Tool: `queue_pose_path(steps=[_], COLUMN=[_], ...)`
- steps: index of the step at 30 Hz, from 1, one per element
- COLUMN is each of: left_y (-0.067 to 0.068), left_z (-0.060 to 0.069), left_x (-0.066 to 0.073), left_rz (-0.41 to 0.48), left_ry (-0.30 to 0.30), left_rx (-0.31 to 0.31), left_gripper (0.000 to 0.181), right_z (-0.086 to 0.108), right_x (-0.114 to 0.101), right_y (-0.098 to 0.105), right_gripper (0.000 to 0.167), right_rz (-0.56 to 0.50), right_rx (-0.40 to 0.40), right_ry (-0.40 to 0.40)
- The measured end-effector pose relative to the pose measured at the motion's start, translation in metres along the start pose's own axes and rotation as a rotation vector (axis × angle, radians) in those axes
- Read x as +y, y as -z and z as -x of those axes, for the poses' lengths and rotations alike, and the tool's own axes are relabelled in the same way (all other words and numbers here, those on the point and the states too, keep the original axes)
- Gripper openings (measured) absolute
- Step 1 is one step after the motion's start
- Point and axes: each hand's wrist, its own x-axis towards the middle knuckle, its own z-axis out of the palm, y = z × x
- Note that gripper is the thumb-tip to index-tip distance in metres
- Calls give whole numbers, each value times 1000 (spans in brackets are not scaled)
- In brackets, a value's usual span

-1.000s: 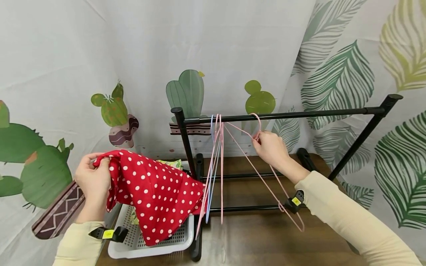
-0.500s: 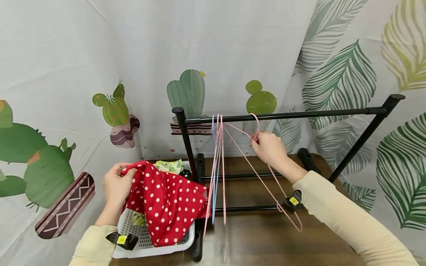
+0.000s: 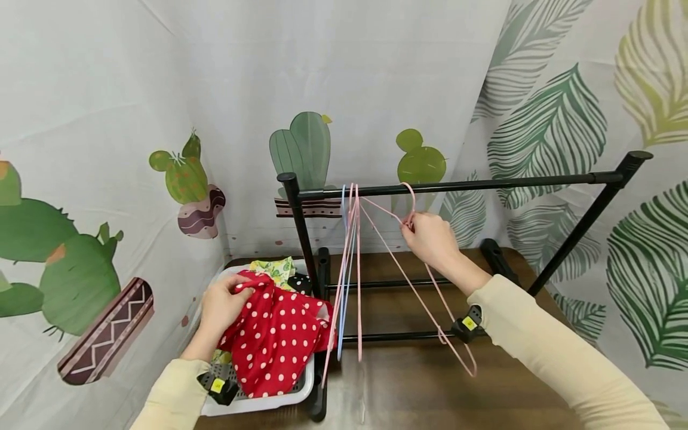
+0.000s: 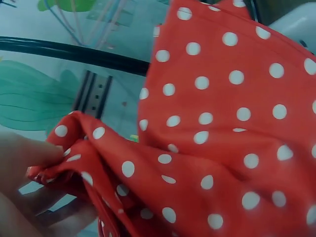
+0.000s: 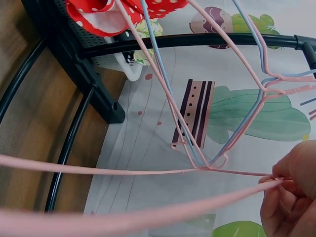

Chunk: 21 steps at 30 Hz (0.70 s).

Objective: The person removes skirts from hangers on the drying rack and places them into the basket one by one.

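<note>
My left hand (image 3: 224, 304) pinches the gathered upper edge of a red cloth garment with white polka dots (image 3: 279, 334), which hangs over a white basket. In the left wrist view the garment (image 4: 222, 108) drapes away from the thumb and fingers. My right hand (image 3: 432, 239) grips a pink hanger (image 3: 396, 263) just below its hook, and the hook is over the rack's top bar. Left of that hanger, several pink hangers (image 3: 359, 286) and a blue hanger (image 3: 344, 310) hang close together. In the right wrist view the right hand (image 5: 291, 190) pinches the hanger's neck.
A black clothes rack (image 3: 484, 186) stands on a brown wooden table (image 3: 430, 394). The white basket (image 3: 252, 407) sits by its left leg, with a yellow-green patterned cloth (image 3: 276, 270) and a black dotted cloth (image 3: 300, 283) inside. A printed curtain (image 3: 226, 71) hangs behind.
My left hand has moved right and down with the red garment, bringing it lower over the basket. The right hand has slid the pink hanger slightly left along the bar.
</note>
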Motion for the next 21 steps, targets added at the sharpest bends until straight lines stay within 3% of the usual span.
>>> queue_pose_path(steps=[7,17,21], left_y=[-21,-37,-40], left_z=[1,10,12], left_x=[-9,-17,-19], left_rz=[-79,-154,-176], left_ry=[-74,-49,-69], left_rx=[-117,-234,-263], left_gripper=[16,21,23], right_z=[-1,-2,-4], right_x=[-4,-9,-12], right_y=[-1,-2,-3], right_gripper=[17,20,20], right_rz=[-5,2,-16], right_rx=[-6,-34,-57], right_ry=[-4,18,18])
